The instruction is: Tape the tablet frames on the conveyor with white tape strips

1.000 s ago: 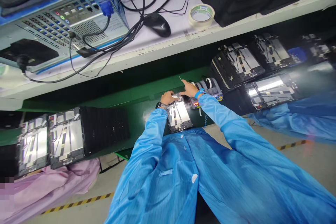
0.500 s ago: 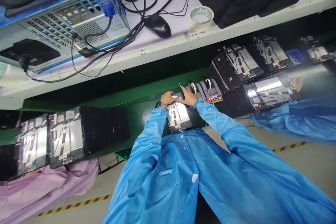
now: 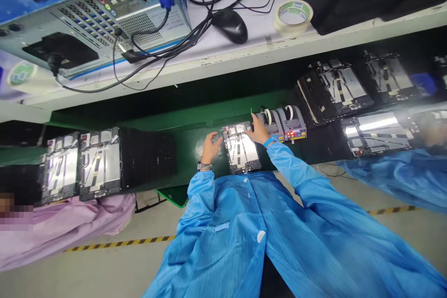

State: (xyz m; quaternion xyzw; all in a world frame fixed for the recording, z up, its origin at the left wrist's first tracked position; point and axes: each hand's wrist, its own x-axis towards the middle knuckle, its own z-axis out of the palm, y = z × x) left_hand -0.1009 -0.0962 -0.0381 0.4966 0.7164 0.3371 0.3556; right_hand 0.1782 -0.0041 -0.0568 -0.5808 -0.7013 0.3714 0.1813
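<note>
A tablet-like device with its inside exposed (image 3: 240, 149) lies on the green work surface before me, showing silvery panels and dark strips. To its left, my left hand (image 3: 210, 148) is lifted off with fingers apart and bent, holding nothing. My right hand (image 3: 258, 130) is at the device's upper right corner, its thumb reaching over the edge. A thin pale stick-like thing (image 3: 251, 110) juts up past its index finger; most of it is hidden, and its kind is unclear. Just right of that hand stand two grey tape dispensers (image 3: 292, 125) with white tape rolls.
Similar opened devices (image 3: 99, 165) stand at left beside a dark stack (image 3: 148, 160). More devices (image 3: 344, 86) are at right, near a co-worker's blue sleeve (image 3: 394, 174). The shelf (image 3: 209, 63) above carries a computer case, cables, a mouse (image 3: 230, 25) and a tape roll (image 3: 293, 16).
My left hand has come off the device's upper edge and moved left and toward me. My right hand has stayed at the upper right corner. The whole view has shifted slightly.
</note>
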